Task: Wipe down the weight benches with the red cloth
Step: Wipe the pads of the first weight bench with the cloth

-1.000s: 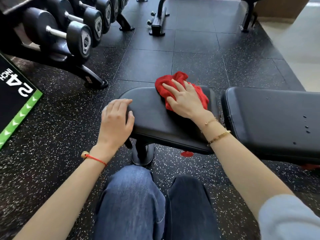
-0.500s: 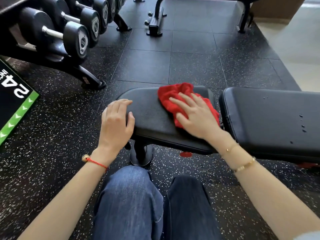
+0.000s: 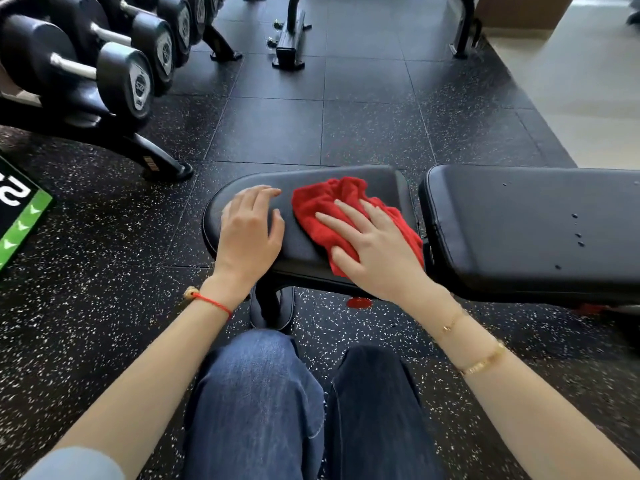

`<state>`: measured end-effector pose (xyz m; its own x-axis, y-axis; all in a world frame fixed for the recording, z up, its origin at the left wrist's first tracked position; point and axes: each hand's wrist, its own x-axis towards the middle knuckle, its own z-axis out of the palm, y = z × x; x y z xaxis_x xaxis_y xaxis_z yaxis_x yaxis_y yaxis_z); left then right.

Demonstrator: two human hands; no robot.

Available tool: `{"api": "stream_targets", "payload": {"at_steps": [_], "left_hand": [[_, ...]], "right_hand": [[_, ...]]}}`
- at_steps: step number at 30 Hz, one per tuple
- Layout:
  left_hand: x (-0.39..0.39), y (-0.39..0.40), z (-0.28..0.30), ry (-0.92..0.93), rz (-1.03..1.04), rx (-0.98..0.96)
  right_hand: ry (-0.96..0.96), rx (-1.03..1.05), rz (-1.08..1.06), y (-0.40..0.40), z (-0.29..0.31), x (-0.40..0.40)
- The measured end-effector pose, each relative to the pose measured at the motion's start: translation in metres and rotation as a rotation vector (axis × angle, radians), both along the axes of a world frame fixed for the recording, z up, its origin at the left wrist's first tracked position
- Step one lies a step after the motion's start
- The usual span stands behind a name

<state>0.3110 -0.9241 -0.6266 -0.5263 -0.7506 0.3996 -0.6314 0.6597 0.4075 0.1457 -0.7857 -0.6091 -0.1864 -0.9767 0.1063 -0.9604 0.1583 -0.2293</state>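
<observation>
A black bench seat (image 3: 346, 178) stands on a speckled gym floor (image 3: 104, 306) near dumbbells (image 3: 121, 74). The right hand (image 3: 377, 251) presses flat, fingers spread, on the red cloth (image 3: 332, 209) on the seat. The left hand (image 3: 249, 233) rests there, fingers loose.

Seat counter (image 3: 381, 178): cloth (image 3: 325, 216) bunched over right half, right hand (image 3: 377, 251) flat on it; left hand (image 3: 247, 233) rests on left end. Bare pad strip between hands, also along far edge and far-right corner. Narrow gap at right edge before back pad (image 3: 533, 226), droplets there, surface otherwise unoccupied. Knees (image 3: 270, 386) close under near edge, post (image 3: 272, 306) beneath. Dumbbell rack (image 3: 114, 84) far left, its foot near counter's far-left corner. Open floor (image 3: 346, 126) beyond far edge.
</observation>
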Motion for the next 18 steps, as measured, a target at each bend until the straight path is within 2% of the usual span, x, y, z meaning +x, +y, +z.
{"api": "stream_targets", "payload": {"at_steps": [3,8,12,18], "left_hand": [[-0.01,-0.002,0.001,0.003,-0.003,0.007],[-0.021,0.0,-0.001,0.003,-0.007,0.024],[-0.022,-0.001,-0.003,0.009,0.015,0.013],[-0.02,-0.001,-0.006,0.037,0.022,0.013]], "right_hand": [[-0.004,-0.006,-0.101,0.006,-0.001,-0.028],[-0.017,0.084,-0.27,-0.053,0.005,-0.061],[0.029,0.064,-0.189,-0.059,0.003,-0.042],[0.02,-0.006,0.047,0.003,-0.001,-0.015]]}}
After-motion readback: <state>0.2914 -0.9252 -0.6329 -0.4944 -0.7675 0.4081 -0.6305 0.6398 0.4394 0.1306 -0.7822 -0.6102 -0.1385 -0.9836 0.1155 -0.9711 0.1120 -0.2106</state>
